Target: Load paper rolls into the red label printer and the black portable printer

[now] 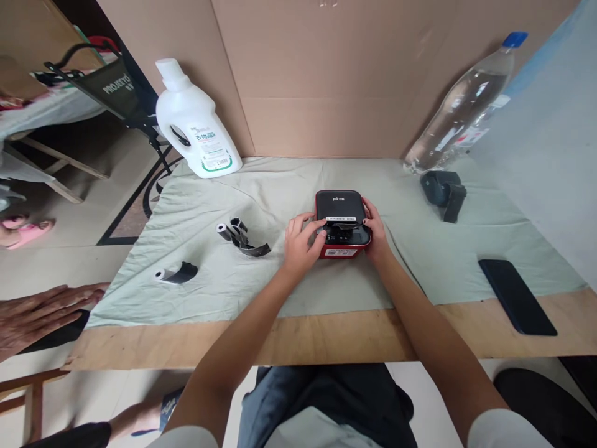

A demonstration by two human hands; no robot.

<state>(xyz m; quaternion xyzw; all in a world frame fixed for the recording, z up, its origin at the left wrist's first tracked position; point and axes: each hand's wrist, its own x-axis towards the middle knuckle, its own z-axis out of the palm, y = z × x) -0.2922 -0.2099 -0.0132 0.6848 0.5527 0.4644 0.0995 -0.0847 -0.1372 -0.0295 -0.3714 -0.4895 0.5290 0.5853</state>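
Observation:
A small black-and-red box-shaped device that looks like a label printer (339, 205) sits on the cloth in front of me. A dark slot shows at its near side, below a white strip. My left hand (301, 242) is closed at its left edge, with index finger and thumb at the slot. Around the right edge my right hand (375, 233) is wrapped, its thumb on top. To the left lie rolls of black film on white cores: a pair with a loose curled strip (254, 250), and a single roll (176, 274) nearer me.
A white detergent bottle (198, 127) stands back left against cardboard (326, 81). At the right are a clear bottle with blue cap (459, 106), a dark tape-like roll (441, 188) and a black phone (517, 297). Another person's hand (46, 314) is beyond the left edge.

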